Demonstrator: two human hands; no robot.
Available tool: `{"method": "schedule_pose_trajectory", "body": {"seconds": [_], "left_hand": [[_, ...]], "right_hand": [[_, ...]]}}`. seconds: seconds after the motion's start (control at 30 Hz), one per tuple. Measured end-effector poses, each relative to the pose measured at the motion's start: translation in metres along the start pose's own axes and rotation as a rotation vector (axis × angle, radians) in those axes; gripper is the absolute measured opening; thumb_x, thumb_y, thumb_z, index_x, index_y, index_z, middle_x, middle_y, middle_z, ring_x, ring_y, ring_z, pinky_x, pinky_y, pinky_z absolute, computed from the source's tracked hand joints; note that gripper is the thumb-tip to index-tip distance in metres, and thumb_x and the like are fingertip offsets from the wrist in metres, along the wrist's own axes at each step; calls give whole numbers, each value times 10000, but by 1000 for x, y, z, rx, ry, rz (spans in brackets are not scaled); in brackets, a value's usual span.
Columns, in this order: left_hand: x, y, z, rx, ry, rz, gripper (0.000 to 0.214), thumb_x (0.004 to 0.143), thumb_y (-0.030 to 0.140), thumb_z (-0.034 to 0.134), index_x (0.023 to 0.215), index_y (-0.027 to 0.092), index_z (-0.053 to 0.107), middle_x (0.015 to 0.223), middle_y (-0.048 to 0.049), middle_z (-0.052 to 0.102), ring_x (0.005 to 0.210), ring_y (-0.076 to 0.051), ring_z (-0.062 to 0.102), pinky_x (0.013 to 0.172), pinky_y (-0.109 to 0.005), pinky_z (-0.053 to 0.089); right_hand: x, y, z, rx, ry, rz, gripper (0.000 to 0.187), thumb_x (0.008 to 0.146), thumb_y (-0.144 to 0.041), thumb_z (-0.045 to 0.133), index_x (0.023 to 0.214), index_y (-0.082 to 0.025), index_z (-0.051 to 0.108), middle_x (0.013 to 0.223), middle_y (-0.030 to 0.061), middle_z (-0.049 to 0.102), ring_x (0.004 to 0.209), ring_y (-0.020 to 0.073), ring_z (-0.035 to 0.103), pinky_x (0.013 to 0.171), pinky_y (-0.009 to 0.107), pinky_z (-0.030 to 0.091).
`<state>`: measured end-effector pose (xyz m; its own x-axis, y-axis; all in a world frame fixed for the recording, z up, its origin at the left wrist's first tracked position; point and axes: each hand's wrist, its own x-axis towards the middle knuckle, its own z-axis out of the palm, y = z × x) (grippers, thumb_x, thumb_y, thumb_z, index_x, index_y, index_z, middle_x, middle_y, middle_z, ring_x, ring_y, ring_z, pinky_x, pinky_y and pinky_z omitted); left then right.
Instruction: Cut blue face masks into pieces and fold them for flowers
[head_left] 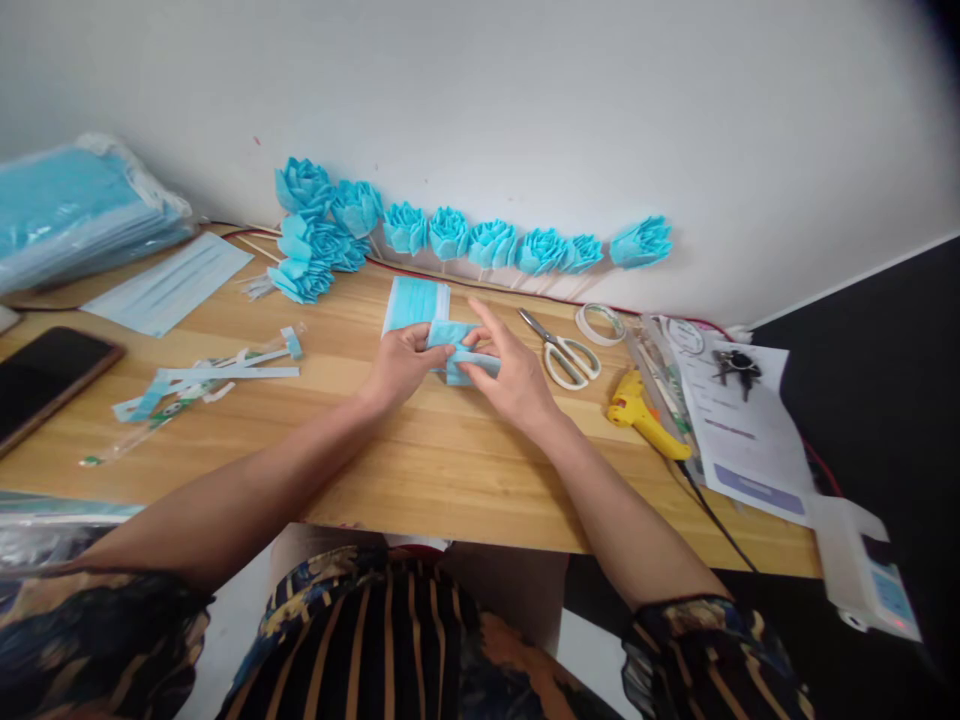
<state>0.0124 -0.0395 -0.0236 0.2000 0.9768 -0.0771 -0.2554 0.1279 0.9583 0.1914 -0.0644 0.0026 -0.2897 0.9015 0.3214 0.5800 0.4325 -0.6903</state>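
Both hands meet over the middle of the wooden bench [420, 470], working one folded blue piece [454, 340] of mask fabric that lies just above the board, near the far edge and in front of the wall. The left hand [401, 365] closes narrowly on the piece's left end, thumb on top and fingers curled beneath. The right hand [511, 378] grips the right end between thumb and lower fingers, while its forefinger sticks out straight over the fabric. Just behind the hands, touching the folded piece or nearly so, lies a small stack of blue mask sheets [415, 298]. To the right of the right hand lie white-handled scissors [564, 356], then a roll of tape [600, 322] nearer the wall, and a yellow glue gun [643, 412] toward the bench's front. Further right, a bunch of keys [735, 366] rests on a printed sheet [750, 445]. A row of blue paper flowers [450, 235] leans against the wall, bunched thicker at its left end. On the left side of the bench lie cut strips and scraps [214, 375], a flat face mask [169, 282], a dark phone [46, 375] and, at the far corner, a plastic-wrapped pack of masks [75, 205].
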Motion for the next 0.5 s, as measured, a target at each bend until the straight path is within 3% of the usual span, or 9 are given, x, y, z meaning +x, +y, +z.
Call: {"method": "schedule_pose_trajectory", "body": {"seconds": [0.17, 0.3, 0.37, 0.5], "left_hand": [[2, 4, -3, -114, 90, 61, 310, 617, 294, 888, 846, 151, 737, 819, -26, 766, 727, -166, 687, 747, -335, 585], [1, 5, -3, -157, 88, 32, 307, 614, 271, 898, 853, 143, 755, 837, -47, 783, 746, -178, 703, 772, -352, 600], [1, 6, -3, -154, 54, -7, 283, 632, 251, 888, 854, 133, 759, 847, -61, 782, 757, -184, 709, 797, -362, 597], [1, 8, -1, -251, -52, -66, 252, 686, 180, 832, 917, 123, 753, 959, -90, 779, 901, -213, 728, 911, -398, 579]], "right_hand": [[5, 19, 0, 177, 111, 140, 636, 846, -264, 653, 1468, -286, 526, 1036, 48, 721, 961, 224, 693, 896, 397, 578], [9, 32, 1, 452, 111, 269, 329, 820, -435, 687, 1060, -210, 693, 906, 34, 712, 854, 195, 668, 823, 350, 568], [11, 32, -1, 503, 134, 263, 286, 826, -485, 675, 903, -210, 677, 861, 16, 690, 827, 174, 642, 827, 326, 549], [11, 26, -16, 490, 186, 199, 275, 872, -498, 631, 913, -227, 662, 815, -10, 642, 765, 149, 594, 751, 281, 517]]}}
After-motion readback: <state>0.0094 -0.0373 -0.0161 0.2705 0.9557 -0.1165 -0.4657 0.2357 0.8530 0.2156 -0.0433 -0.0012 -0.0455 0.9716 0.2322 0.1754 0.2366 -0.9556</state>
